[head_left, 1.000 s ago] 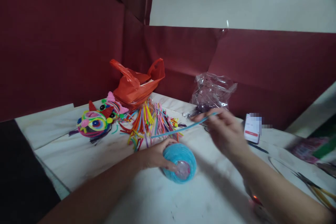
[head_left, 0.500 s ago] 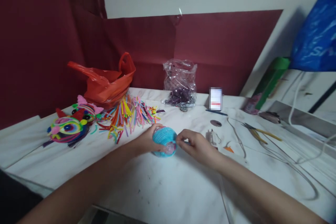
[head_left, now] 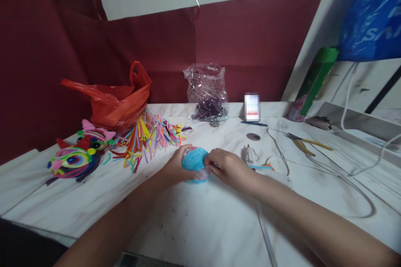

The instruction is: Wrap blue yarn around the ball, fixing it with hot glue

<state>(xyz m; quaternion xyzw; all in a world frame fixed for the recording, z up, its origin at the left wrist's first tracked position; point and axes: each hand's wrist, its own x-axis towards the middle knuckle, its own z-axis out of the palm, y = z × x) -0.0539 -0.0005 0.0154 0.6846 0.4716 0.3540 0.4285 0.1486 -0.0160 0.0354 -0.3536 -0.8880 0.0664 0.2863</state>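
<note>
1. Light-blue-wrapped ball [head_left: 194, 159]: between both hands, over marbled tabletop [head_left: 200, 225]; contact beneath unclear.
2. Left hand [head_left: 175, 164]: clamped round ball's left side.
3. Right hand [head_left: 230, 169]: fingertips together at ball's right, pinching light-blue pipe cleaner [head_left: 262, 167]; tail visible past wrist.
4. Glue gun [head_left: 251, 155]: just beyond right wrist.
5. Multicoloured pipe cleaners [head_left: 145, 135]: heaped beyond ball, leftward.
6. Red plastic bag [head_left: 120, 102]: behind heap.

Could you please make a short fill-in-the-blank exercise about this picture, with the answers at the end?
1. Between the left hand and right hand is a mostly ____ ball.
2. The pliers have ____ handles.
3. In the picture, the phone is to the ____ of the clear bag.

Missing words: blue; yellow; right.
</note>
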